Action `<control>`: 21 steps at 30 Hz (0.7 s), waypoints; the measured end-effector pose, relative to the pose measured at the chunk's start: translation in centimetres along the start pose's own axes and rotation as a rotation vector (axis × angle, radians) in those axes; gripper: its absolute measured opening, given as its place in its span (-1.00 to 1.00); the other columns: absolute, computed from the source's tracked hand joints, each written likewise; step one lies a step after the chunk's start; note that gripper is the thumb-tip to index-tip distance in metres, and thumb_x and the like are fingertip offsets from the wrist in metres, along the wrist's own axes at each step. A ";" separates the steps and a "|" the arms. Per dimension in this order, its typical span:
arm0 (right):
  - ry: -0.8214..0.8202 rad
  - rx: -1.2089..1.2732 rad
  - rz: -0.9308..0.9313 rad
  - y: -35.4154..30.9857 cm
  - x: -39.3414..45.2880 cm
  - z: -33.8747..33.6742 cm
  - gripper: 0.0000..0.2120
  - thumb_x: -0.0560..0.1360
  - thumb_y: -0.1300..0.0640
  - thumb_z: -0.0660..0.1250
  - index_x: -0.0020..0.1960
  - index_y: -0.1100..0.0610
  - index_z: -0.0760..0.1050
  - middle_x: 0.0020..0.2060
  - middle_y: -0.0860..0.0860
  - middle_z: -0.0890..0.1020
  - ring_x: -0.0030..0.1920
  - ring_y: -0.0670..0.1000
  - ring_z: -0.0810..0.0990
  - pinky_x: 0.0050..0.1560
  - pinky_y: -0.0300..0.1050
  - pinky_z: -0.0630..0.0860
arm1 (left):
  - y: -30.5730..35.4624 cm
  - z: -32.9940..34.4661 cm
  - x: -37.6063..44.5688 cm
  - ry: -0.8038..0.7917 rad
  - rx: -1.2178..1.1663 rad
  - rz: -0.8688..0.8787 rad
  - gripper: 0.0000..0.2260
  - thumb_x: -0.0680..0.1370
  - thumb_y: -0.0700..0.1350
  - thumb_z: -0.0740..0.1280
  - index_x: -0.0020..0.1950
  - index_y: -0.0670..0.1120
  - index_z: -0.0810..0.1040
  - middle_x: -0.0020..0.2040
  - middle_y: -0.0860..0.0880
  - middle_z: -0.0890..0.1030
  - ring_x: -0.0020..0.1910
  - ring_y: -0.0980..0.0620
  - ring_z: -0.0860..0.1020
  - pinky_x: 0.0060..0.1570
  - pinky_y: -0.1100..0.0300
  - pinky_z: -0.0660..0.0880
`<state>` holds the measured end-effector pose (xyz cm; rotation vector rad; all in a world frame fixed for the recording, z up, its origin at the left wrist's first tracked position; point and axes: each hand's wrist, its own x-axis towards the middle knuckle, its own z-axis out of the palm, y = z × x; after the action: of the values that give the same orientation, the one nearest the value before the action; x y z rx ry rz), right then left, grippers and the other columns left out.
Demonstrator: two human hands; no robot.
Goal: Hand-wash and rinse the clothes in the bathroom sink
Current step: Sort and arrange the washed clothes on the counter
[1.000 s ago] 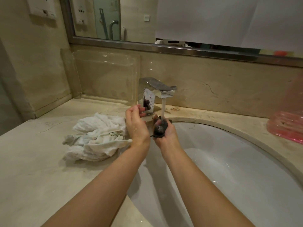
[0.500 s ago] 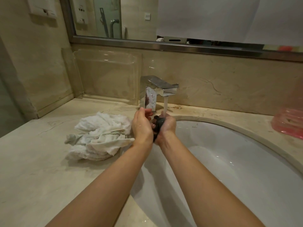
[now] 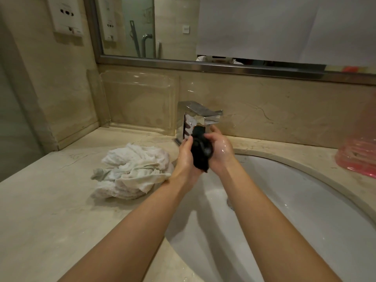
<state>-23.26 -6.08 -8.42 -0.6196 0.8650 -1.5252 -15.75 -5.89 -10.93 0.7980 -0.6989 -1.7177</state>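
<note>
Since a second ago the left hand point(image 3: 186, 157) has closed in beside the right hand point(image 3: 220, 149); both grip one small black wet cloth point(image 3: 200, 148) over the white oval sink's point(image 3: 305, 200) 11 o'clock rim, under one chrome faucet point(image 3: 198, 112). One crumpled white towel point(image 3: 132, 171) lies at 9 o'clock.

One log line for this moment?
step: rinse | both hands, left and right, hold black cloth | under tap | towel aside

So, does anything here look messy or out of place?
Only slightly: a crumpled white towel lies heaped on the counter left of the sink, not folded or hung. Both hands grip a small dark garment below the faucet.
</note>
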 end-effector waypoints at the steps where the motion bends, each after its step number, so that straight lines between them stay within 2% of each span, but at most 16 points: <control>1: 0.003 -0.185 -0.052 -0.5 -0.2 0.0 -0.68 0.55 0.33 0.18 0.26 0.10 0.42 0.08 0.16 0.60 0.01 0.11 0.62 -0.08 -0.08 0.56 | 0.0 -0.1 0.2 -0.028 -0.052 -0.036 -0.59 0.64 0.14 0.13 0.42 0.00 0.43 0.27 -0.14 0.58 0.25 -0.12 0.55 -0.02 0.00 0.58; 3: -0.002 -0.505 -0.194 -0.6 -0.8 -0.3 -0.69 0.54 0.35 0.23 0.24 0.12 0.50 0.07 0.06 0.63 -0.03 -0.06 0.61 -0.19 -0.29 0.51 | 0.1 -0.3 0.4 -0.066 -0.090 -0.083 -0.58 0.64 0.16 0.11 0.37 -0.03 0.50 0.25 -0.14 0.59 0.23 -0.11 0.55 0.00 0.01 0.56; 5: -0.002 -0.553 -0.296 -0.1 -1.3 -1.2 -0.79 0.55 0.29 0.30 0.10 0.08 0.59 -0.04 -0.04 0.65 -0.07 -0.17 0.60 -0.26 -0.45 0.48 | 0.3 -0.5 0.1 -0.087 -0.114 -0.118 -0.59 0.64 0.14 0.14 0.32 -0.07 0.54 0.22 -0.14 0.61 0.18 -0.09 0.57 0.03 0.06 0.53; 6: 0.001 -0.529 -0.308 0.4 -1.5 -1.6 -0.85 0.56 0.23 0.31 0.07 0.08 0.62 -0.05 -0.07 0.66 -0.05 -0.17 0.60 -0.25 -0.47 0.47 | 0.4 -0.5 0.1 -0.081 -0.107 -0.129 -0.61 0.63 0.12 0.17 0.29 -0.09 0.55 0.18 -0.15 0.62 0.11 -0.08 0.58 -0.04 0.10 0.54; 8: 0.043 -0.434 -0.254 1.5 -1.7 -2.5 -0.79 0.60 0.05 0.25 0.06 0.06 0.64 -0.02 -0.08 0.66 0.03 -0.17 0.57 -0.11 -0.39 0.49 | 0.3 -0.6 0.1 -0.046 -0.069 -0.142 -0.67 0.62 0.09 0.22 0.17 -0.12 0.58 -0.05 -0.14 0.63 -0.17 -0.01 0.58 -0.34 0.24 0.51; 9: 0.062 -0.378 -0.194 2.0 -1.8 -3.0 -0.74 0.62 -0.02 0.19 0.05 0.03 0.63 -0.01 -0.09 0.65 0.04 -0.15 0.56 0.02 -0.27 0.50 | 0.2 -0.7 0.0 -0.019 -0.044 -0.154 -0.69 0.61 0.09 0.24 0.11 -0.13 0.57 -0.20 -0.10 0.61 -0.35 0.05 0.53 -0.51 0.30 0.42; 11: 0.045 -0.334 -0.084 3.0 -2.0 -3.8 -0.68 0.63 -0.11 0.12 0.04 0.01 0.60 -0.01 -0.03 0.67 0.05 -0.06 0.59 0.20 0.00 0.48 | 0.1 -1.0 0.0 0.065 0.016 -0.160 -0.68 0.58 0.11 0.27 0.05 -0.14 0.56 -0.36 -0.02 0.60 -0.52 0.15 0.49 -0.64 0.35 0.31; 13: -0.013 -0.403 -0.034 3.6 -2.4 -3.8 -0.63 0.61 -0.17 0.11 0.02 0.03 0.60 -0.03 0.03 0.69 0.05 0.03 0.63 0.20 0.10 0.51 | 0.2 -1.2 0.1 0.123 0.051 -0.128 -0.64 0.57 0.15 0.28 0.08 -0.14 0.59 -0.28 -0.02 0.67 -0.43 0.17 0.58 -0.60 0.36 0.38; 17: -0.026 -0.353 -0.007 4.0 -2.6 -3.2 -0.59 0.59 -0.22 0.10 0.02 0.05 0.59 -0.03 0.05 0.66 0.07 0.06 0.61 0.12 0.04 0.56 | -0.2 -1.3 0.7 0.178 0.138 -0.042 -0.58 0.57 0.18 0.27 0.18 -0.13 0.61 -0.15 -0.09 0.69 -0.37 0.03 0.63 -0.48 0.28 0.44; 19: -0.009 -0.331 -0.009 3.9 -2.4 -3.3 -0.62 0.60 -0.16 0.15 0.11 0.09 0.58 0.02 0.07 0.67 0.08 0.04 0.61 0.03 -0.05 0.57 | -0.3 -1.3 0.7 0.182 0.244 -0.017 -0.57 0.57 0.19 0.27 0.20 -0.13 0.59 -0.12 -0.11 0.68 -0.26 -0.01 0.62 -0.40 0.22 0.42; 21: 0.031 -0.289 -0.034 3.8 -2.2 -3.8 -0.71 0.60 -0.01 0.24 0.16 0.16 0.56 0.06 0.12 0.66 0.07 0.02 0.62 -0.01 -0.11 0.56 | -0.3 -1.1 0.5 0.145 0.357 0.002 -0.57 0.59 0.17 0.26 0.26 -0.14 0.53 -0.14 -0.10 0.63 -0.30 0.00 0.54 -0.45 0.22 0.37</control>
<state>-23.73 -3.25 -13.45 -0.8248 1.1148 -1.4543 -15.14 -6.33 -11.88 1.1547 -0.9188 -1.5349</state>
